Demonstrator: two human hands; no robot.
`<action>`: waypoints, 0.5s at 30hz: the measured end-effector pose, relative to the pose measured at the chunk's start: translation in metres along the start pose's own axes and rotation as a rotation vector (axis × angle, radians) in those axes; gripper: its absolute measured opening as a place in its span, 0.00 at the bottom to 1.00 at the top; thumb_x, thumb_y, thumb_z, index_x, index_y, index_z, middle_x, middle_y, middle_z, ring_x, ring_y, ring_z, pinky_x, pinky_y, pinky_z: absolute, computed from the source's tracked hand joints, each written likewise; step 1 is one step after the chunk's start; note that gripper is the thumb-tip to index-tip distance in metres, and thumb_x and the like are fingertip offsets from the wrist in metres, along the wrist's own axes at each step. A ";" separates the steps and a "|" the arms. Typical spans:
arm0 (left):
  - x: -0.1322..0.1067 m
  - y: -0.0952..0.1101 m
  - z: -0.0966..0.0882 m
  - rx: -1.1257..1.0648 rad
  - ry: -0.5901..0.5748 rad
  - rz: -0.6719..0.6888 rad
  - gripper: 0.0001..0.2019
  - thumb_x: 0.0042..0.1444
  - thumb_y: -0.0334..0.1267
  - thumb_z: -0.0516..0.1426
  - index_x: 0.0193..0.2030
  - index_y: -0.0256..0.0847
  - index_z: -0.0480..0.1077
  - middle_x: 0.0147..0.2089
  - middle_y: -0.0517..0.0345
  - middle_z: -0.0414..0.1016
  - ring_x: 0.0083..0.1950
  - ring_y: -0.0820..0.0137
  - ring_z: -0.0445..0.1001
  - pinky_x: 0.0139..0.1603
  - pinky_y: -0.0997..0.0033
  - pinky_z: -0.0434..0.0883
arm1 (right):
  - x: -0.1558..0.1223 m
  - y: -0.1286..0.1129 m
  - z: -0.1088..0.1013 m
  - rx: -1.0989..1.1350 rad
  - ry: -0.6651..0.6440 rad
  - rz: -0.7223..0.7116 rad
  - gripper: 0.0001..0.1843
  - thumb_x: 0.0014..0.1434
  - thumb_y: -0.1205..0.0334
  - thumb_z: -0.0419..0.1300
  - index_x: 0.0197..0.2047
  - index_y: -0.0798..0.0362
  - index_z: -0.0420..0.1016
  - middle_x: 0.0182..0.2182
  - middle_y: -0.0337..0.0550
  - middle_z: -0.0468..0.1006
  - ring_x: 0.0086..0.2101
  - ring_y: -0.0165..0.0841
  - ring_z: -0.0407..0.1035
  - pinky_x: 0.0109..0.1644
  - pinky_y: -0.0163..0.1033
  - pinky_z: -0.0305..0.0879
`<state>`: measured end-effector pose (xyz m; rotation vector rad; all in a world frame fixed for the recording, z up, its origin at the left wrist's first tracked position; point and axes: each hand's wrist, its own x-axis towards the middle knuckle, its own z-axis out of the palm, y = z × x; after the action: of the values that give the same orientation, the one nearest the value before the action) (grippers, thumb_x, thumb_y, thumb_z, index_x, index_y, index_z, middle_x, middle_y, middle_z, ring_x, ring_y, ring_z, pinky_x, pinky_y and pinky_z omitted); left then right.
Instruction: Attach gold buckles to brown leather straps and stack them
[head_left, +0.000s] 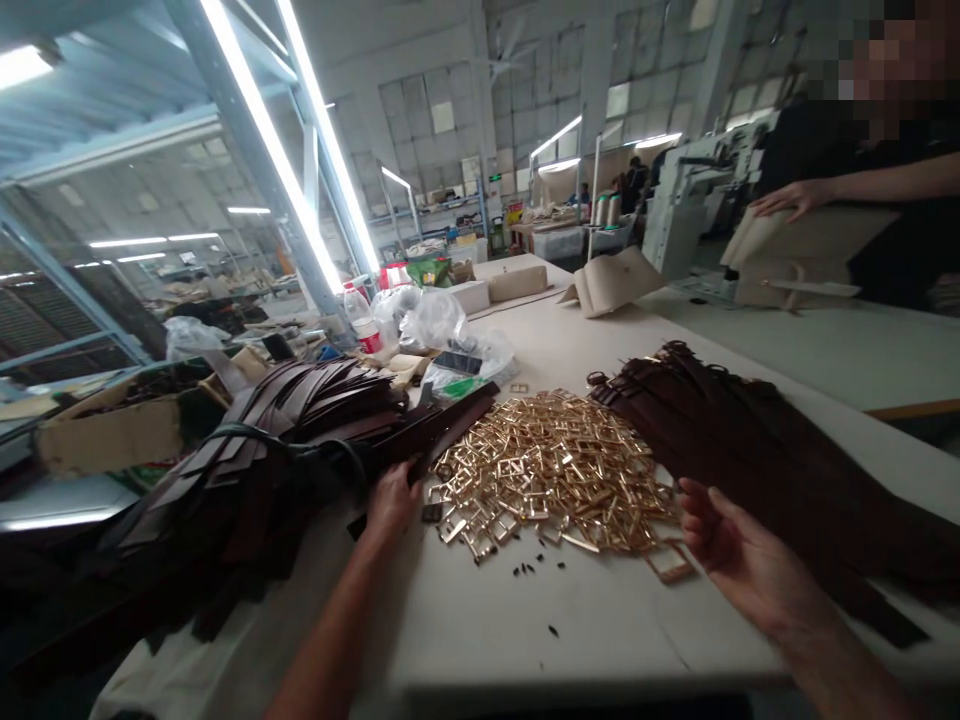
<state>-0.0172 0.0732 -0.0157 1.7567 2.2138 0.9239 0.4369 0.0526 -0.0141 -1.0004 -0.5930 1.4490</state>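
My left hand (394, 505) is closed on a dark brown leather strap (469, 415) at the left side of a heap of gold-coloured metal buckles (555, 465). The strap's dark end shows on the near side of that hand. To the right of the heap, my right hand (724, 535) is raised with its fingers loosely bent and apart, and I see nothing in it. Beside it lies a large pile of dark brown straps (720, 430), some with buckles at their far ends. A bundle of similar straps (300, 410), tied round with a dark band, lies on the left.
Small dark bits (525, 569) lie on the pale table (480, 640). Behind the heap are plastic bags (431, 320), a phone (458, 362) and a beige folded piece (615, 280). A co-worker's hand (799, 198) rests on a beige piece by a sewing machine (686, 200).
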 end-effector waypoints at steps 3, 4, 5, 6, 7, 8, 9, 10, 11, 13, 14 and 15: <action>0.005 -0.002 0.000 -0.028 -0.003 -0.029 0.14 0.50 0.28 0.58 0.45 0.35 0.77 0.45 0.38 0.80 0.50 0.48 0.76 0.52 0.53 0.67 | -0.020 0.008 0.002 0.016 0.058 -0.028 0.09 0.53 0.60 0.69 0.39 0.49 0.79 0.30 0.40 0.81 0.25 0.31 0.75 0.25 0.31 0.76; 0.005 -0.001 -0.001 -0.048 0.000 -0.042 0.13 0.51 0.29 0.58 0.44 0.34 0.77 0.43 0.37 0.80 0.49 0.47 0.76 0.51 0.52 0.67 | -0.026 0.009 0.004 0.003 0.066 -0.040 0.11 0.52 0.59 0.70 0.39 0.49 0.79 0.30 0.40 0.81 0.25 0.31 0.75 0.26 0.32 0.76; 0.006 0.000 -0.004 -0.072 0.005 -0.055 0.12 0.51 0.30 0.57 0.42 0.34 0.77 0.41 0.37 0.80 0.47 0.46 0.77 0.50 0.51 0.67 | -0.032 0.009 0.007 -0.014 0.066 -0.049 0.13 0.50 0.57 0.72 0.39 0.50 0.79 0.30 0.40 0.81 0.26 0.32 0.75 0.26 0.32 0.76; 0.006 0.002 -0.007 -0.102 0.010 -0.067 0.11 0.51 0.31 0.57 0.41 0.34 0.77 0.38 0.38 0.80 0.45 0.47 0.77 0.49 0.51 0.67 | -0.037 0.010 0.011 -0.034 0.058 -0.052 0.16 0.48 0.55 0.73 0.39 0.50 0.79 0.30 0.41 0.81 0.26 0.32 0.75 0.27 0.32 0.76; 0.005 0.005 -0.011 -0.138 0.016 -0.077 0.10 0.51 0.32 0.58 0.39 0.35 0.77 0.36 0.40 0.80 0.43 0.48 0.77 0.47 0.52 0.67 | -0.043 0.012 0.016 -0.057 0.042 -0.052 0.18 0.46 0.53 0.74 0.39 0.51 0.80 0.30 0.42 0.81 0.26 0.32 0.74 0.27 0.32 0.75; 0.004 0.008 -0.015 -0.180 0.021 -0.083 0.09 0.51 0.33 0.58 0.38 0.36 0.77 0.35 0.43 0.80 0.41 0.51 0.77 0.46 0.54 0.67 | -0.048 0.014 0.021 -0.084 0.018 -0.048 0.21 0.44 0.51 0.75 0.39 0.52 0.80 0.30 0.42 0.81 0.26 0.31 0.74 0.27 0.32 0.75; 0.002 0.012 -0.019 -0.229 0.026 -0.086 0.09 0.51 0.35 0.58 0.38 0.37 0.77 0.34 0.46 0.80 0.39 0.54 0.76 0.44 0.57 0.68 | -0.053 0.017 0.026 -0.119 -0.011 -0.042 0.22 0.44 0.49 0.76 0.39 0.53 0.80 0.30 0.43 0.81 0.26 0.31 0.74 0.28 0.32 0.74; -0.001 0.017 -0.022 -0.284 0.030 -0.086 0.09 0.51 0.37 0.58 0.37 0.38 0.76 0.33 0.49 0.79 0.37 0.57 0.76 0.42 0.60 0.69 | -0.057 0.020 0.030 -0.160 -0.043 -0.037 0.23 0.44 0.47 0.75 0.39 0.53 0.81 0.30 0.44 0.81 0.26 0.32 0.74 0.28 0.33 0.74; -0.005 0.022 -0.025 -0.342 0.037 -0.086 0.10 0.51 0.40 0.58 0.37 0.39 0.76 0.32 0.52 0.79 0.34 0.61 0.75 0.39 0.63 0.69 | -0.061 0.025 0.035 -0.206 -0.078 -0.032 0.24 0.45 0.45 0.75 0.39 0.53 0.81 0.30 0.45 0.81 0.26 0.33 0.74 0.29 0.34 0.74; -0.016 0.035 -0.031 -0.452 0.062 -0.080 0.14 0.54 0.46 0.57 0.40 0.39 0.75 0.31 0.56 0.77 0.31 0.67 0.73 0.34 0.69 0.69 | -0.066 0.036 0.042 -0.294 -0.152 -0.027 0.25 0.46 0.42 0.73 0.39 0.53 0.81 0.29 0.46 0.81 0.26 0.35 0.74 0.29 0.37 0.74; -0.023 0.042 -0.034 -0.493 0.084 -0.079 0.16 0.55 0.48 0.56 0.42 0.40 0.74 0.31 0.57 0.77 0.30 0.69 0.72 0.32 0.71 0.69 | -0.066 0.042 0.046 -0.332 -0.186 -0.027 0.25 0.47 0.40 0.72 0.38 0.53 0.81 0.29 0.46 0.81 0.25 0.36 0.74 0.29 0.38 0.74; -0.031 0.050 -0.036 -0.534 0.111 -0.079 0.17 0.56 0.50 0.55 0.45 0.40 0.73 0.32 0.58 0.76 0.29 0.71 0.71 0.31 0.73 0.68 | -0.067 0.048 0.050 -0.366 -0.213 -0.028 0.26 0.47 0.39 0.71 0.38 0.53 0.81 0.28 0.47 0.81 0.25 0.36 0.74 0.29 0.39 0.74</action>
<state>0.0151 0.0373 0.0337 1.3881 1.8368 1.4550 0.3634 -0.0093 -0.0136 -1.1196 -1.0513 1.4622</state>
